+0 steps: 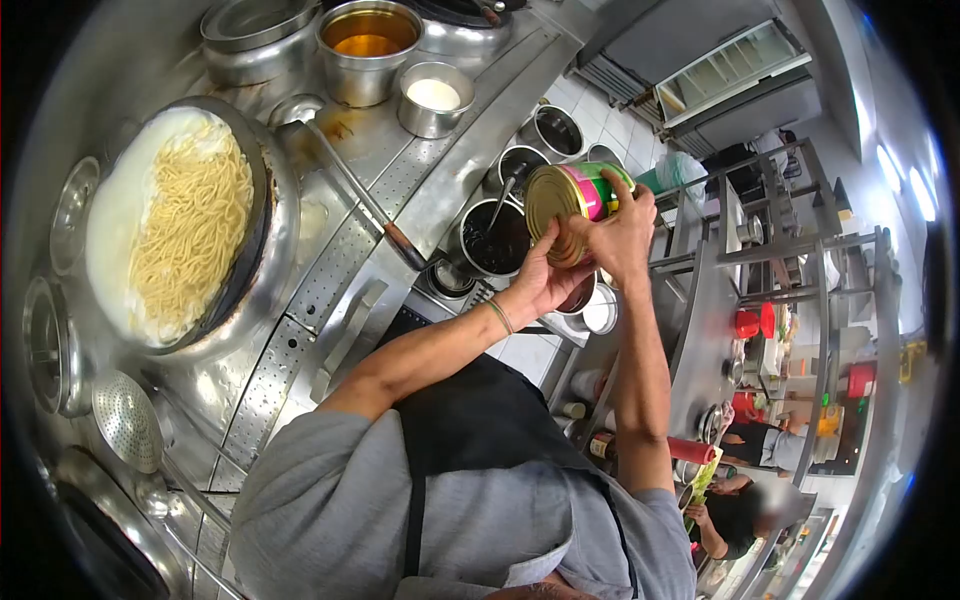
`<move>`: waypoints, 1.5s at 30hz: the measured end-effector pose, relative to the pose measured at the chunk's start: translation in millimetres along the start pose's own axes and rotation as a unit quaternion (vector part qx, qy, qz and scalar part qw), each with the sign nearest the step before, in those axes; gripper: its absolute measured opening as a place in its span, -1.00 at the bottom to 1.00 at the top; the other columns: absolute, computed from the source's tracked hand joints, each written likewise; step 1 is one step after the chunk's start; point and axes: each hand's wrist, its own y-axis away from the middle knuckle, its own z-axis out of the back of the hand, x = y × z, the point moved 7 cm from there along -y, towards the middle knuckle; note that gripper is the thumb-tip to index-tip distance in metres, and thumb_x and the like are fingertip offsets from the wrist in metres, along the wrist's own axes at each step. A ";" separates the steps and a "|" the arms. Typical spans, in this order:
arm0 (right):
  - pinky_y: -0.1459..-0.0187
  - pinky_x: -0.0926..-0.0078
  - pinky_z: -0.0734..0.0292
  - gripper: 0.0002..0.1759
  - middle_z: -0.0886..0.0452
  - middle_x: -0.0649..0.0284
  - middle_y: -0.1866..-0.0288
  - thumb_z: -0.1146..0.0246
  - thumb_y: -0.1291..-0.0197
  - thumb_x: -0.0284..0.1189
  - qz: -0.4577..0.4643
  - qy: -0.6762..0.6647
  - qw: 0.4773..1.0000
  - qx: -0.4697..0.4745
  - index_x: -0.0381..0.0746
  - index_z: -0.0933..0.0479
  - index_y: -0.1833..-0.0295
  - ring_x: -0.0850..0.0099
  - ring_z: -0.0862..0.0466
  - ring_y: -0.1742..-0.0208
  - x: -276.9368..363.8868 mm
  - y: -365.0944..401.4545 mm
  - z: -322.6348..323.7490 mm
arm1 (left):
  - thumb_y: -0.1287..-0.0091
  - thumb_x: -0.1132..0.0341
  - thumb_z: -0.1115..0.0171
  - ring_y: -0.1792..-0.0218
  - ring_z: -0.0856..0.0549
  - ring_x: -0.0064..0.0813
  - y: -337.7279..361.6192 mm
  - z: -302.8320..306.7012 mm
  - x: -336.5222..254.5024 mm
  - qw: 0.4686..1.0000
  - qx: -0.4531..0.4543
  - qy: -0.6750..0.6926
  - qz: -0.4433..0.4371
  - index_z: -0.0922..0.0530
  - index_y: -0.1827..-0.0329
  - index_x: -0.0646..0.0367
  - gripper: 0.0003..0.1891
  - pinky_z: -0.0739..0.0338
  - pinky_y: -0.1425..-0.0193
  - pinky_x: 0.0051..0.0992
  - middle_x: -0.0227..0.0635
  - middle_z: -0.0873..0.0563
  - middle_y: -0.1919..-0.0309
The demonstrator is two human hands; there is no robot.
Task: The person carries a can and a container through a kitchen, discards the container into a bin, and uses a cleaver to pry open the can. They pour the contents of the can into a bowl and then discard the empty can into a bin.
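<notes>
A large tin can with a pink and green label is tilted, its flat metal end facing left. My left hand holds the can from below near that end. My right hand grips its side and top edge, fingers wrapped over the label. Beneath the can stand metal pots of dark sauce, one with a spoon in it. At the left, a wok contains noodles in a white, foamy liquid. A long-handled ladle lies between the wok and the pots.
A pot of orange liquid and a smaller pot of white liquid stand at the top. A perforated skimmer lies lower left. Steel shelving runs along the right, with other people beyond it.
</notes>
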 end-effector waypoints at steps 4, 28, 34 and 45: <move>-0.39 -0.01 -0.38 -0.04 -0.37 -0.24 -0.36 -0.59 0.34 -0.16 0.053 0.024 0.998 -0.021 -0.08 -0.57 -0.37 -0.17 -0.41 -0.37 15.8 -8.3 21.5 | -0.41 -0.13 -0.29 -0.29 -0.63 -0.25 -2.5 -17.2 4.5 0.998 0.042 0.032 0.024 -0.37 -0.42 0.19 -0.29 -0.65 -0.39 -0.19 -0.17 -0.58 -0.29; -0.21 -0.03 -0.43 -0.08 -0.38 -0.21 -0.29 -0.61 0.39 -0.24 0.148 0.112 0.980 -0.064 -0.10 -0.60 -0.30 -0.14 -0.47 -0.21 78.5 -14.9 66.0 | -0.44 0.07 -0.35 -0.11 -0.75 -0.44 1.1 -60.9 7.9 0.991 0.085 0.075 0.074 -0.40 -0.38 0.20 -0.42 -0.80 -0.14 -0.52 -0.28 -0.67 -0.18; -0.30 0.00 -0.42 -0.03 -0.36 -0.14 -0.37 -0.68 0.41 -0.19 0.123 0.137 0.982 -0.042 -0.06 -0.59 -0.32 -0.11 -0.45 -0.32 86.4 -16.7 59.4 | -0.39 0.14 -0.42 -0.04 -0.78 -0.45 0.5 -53.6 6.7 0.990 0.060 0.106 0.078 -0.46 -0.30 0.23 -0.46 -0.82 -0.09 -0.51 -0.28 -0.72 -0.11; -0.32 -0.06 -0.38 -0.08 -0.34 -0.18 -0.39 -0.66 0.35 -0.23 0.161 0.134 0.977 -0.034 -0.04 -0.58 -0.32 -0.14 -0.44 -0.32 103.2 -16.0 50.0 | -0.40 0.17 -0.40 -0.08 -0.77 -0.40 -3.9 -46.1 1.2 0.981 0.068 0.158 0.087 -0.45 -0.30 0.23 -0.48 -0.81 -0.11 -0.46 -0.23 -0.71 -0.14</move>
